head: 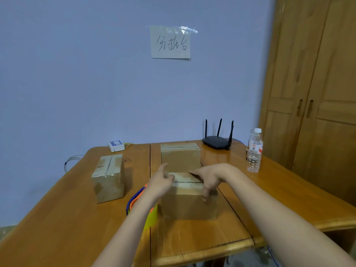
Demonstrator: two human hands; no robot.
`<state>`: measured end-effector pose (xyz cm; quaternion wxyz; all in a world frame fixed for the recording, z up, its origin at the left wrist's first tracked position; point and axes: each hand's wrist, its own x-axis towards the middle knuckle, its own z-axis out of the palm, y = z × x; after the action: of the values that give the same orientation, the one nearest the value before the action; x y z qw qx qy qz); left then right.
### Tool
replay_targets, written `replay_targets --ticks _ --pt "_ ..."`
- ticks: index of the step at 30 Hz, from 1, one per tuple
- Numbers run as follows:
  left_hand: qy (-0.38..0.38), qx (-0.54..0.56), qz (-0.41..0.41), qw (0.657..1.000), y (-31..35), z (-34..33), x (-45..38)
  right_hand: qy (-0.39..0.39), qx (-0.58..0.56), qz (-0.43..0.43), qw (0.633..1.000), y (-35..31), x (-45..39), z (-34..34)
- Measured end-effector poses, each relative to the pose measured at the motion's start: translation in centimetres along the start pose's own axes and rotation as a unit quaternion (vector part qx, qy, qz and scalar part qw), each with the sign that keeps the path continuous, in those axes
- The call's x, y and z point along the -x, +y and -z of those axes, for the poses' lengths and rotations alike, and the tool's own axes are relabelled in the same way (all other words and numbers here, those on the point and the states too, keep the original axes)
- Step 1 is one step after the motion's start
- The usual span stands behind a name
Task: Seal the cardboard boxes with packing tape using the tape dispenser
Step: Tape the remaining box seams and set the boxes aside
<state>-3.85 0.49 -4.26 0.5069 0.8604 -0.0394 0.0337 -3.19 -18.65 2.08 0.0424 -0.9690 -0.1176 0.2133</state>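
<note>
Both hands rest open-fingered on the near cardboard box [188, 201] mid-tabletop [57, 218], left hand [160, 183], right hand [209, 178]; it looks light, stiff; steady the flaps beside the seam.

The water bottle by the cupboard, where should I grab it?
Grip the water bottle around its middle, at the label, coming from its left side. It stands upright near the table's right edge, and the cupboard crowds its right side.
</note>
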Motion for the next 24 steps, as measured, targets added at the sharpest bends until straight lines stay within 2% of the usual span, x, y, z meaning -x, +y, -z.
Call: replay_targets --ticks 2,4,7,9,11,14,16,19,22,24 --pt "-0.011 -0.055 -0.001 0.998 -0.3 -0.3 0.0 -0.017 0.037 0.007 0.999 0.3 0.2 0.0" --pt "-0.033 -0.096 0.015 0.995 -0.4 -0.2 0.2 0.007 0.056 0.005 0.998 0.3 0.0 -0.2" --pt "-0.071 -0.134 0.039 0.988 -0.7 -0.1 1.0 0.163 -0.029 -0.051 0.985 0.5 -1.4 -0.9" --pt "-0.074 -0.118 0.045 0.989 -1.4 -0.1 1.5 0.218 -0.118 -0.080 0.965 1.0 -2.0 -1.5" --pt "-0.085 -0.071 0.041 0.993 -2.0 0.0 1.8 0.217 -0.224 -0.108 0.944 1.2 -2.0 -2.2" --pt "-0.035 -0.002 0.024 0.999 -1.9 -0.3 1.3 0.171 -0.425 -0.114 0.881 0.9 -1.6 -3.6" --pt "-0.013 0.030 0.022 0.999 -1.1 -0.8 0.7 0.152 -0.469 -0.097 0.864 0.9 -1.3 -4.1" --pt "-0.057 0.098 0.049 0.992 0.1 -1.5 0.5 0.150 -0.464 -0.069 0.870 1.1 -0.4 -4.3" --pt "-0.118 0.099 0.012 0.988 -0.3 -2.0 1.3 0.151 -0.401 -0.035 0.903 2.0 -0.2 -5.2" --pt "-0.120 0.118 0.011 0.986 -1.6 -2.5 1.4 0.156 -0.403 -0.010 0.902 2.1 -0.4 -6.4"
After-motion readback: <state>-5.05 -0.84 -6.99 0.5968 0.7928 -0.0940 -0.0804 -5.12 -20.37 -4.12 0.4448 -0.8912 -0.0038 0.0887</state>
